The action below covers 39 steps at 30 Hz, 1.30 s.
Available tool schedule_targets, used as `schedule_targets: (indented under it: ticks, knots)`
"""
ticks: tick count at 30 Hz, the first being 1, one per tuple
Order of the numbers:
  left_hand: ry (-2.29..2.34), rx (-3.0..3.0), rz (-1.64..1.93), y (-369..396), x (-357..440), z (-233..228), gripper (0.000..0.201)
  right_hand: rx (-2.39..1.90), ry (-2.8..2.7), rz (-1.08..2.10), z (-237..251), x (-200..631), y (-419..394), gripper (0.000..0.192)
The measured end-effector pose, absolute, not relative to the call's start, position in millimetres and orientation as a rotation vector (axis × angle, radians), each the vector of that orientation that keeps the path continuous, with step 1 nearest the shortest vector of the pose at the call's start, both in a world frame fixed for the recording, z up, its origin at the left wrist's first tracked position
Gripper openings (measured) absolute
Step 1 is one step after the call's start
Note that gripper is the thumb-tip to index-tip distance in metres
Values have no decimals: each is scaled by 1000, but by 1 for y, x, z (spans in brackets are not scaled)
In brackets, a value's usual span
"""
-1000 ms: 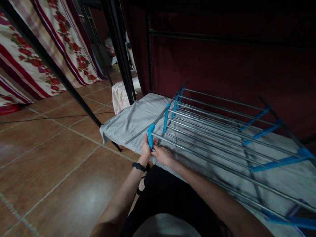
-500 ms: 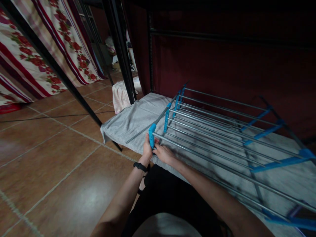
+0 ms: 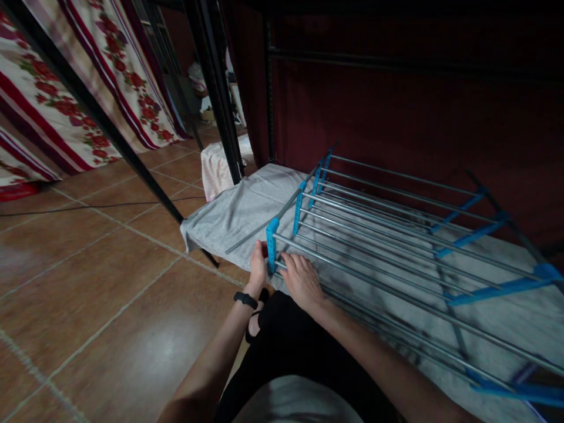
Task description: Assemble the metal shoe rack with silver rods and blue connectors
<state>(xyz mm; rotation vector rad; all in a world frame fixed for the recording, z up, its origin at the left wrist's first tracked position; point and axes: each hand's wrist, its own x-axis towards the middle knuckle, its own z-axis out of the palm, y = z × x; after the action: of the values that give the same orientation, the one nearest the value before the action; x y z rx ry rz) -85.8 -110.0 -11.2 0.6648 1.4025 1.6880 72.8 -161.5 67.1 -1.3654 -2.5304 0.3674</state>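
1. 2 hands work the near-left corner of a rack (image 3: 396, 235), which lies flat on a grey sheet (image 3: 238, 205).
2. Left hand (image 3: 258, 267) is curled round the blue end bracket (image 3: 272, 244), fingers closed on it from the outer side, probably to steady that corner.
3. Right hand (image 3: 302, 279) lies just right of the left, palm down, fingers loosely spread over the nearest rods (image 3: 352, 264); it presses rather than grips, though I can't tell if the fingertips hook under.
4. Beyond the hands, more rods run off to the right between blue side bars.
5. A loose rod (image 3: 273, 217) slants away just past the left hand.
6. Left of both hands is tiled floor (image 3: 88, 282), w/ a black wristband (image 3: 245, 300) on the left wrist.
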Motion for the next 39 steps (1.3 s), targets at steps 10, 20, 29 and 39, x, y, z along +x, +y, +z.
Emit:
schedule_targets:
  ticks: [10, 20, 29, 39]
  knots:
    - [1661, 1490, 1373, -173, -100, -55, 33, -1761, -2533, 383, -17, 126, -194, 43]
    - [1875, 1707, 1195, -163, -89, -55, 7, -1735, -2480, 574, -18, 128, -179, 38]
    - [1948, 1663, 1143, -166, -85, -53, 7, -1711, -2394, 645, -27, 133, -179, 36]
    - [2053, 1721, 1012, -169, -82, -55, 8, -1711, -2351, 676, -31, 134, -177, 35]
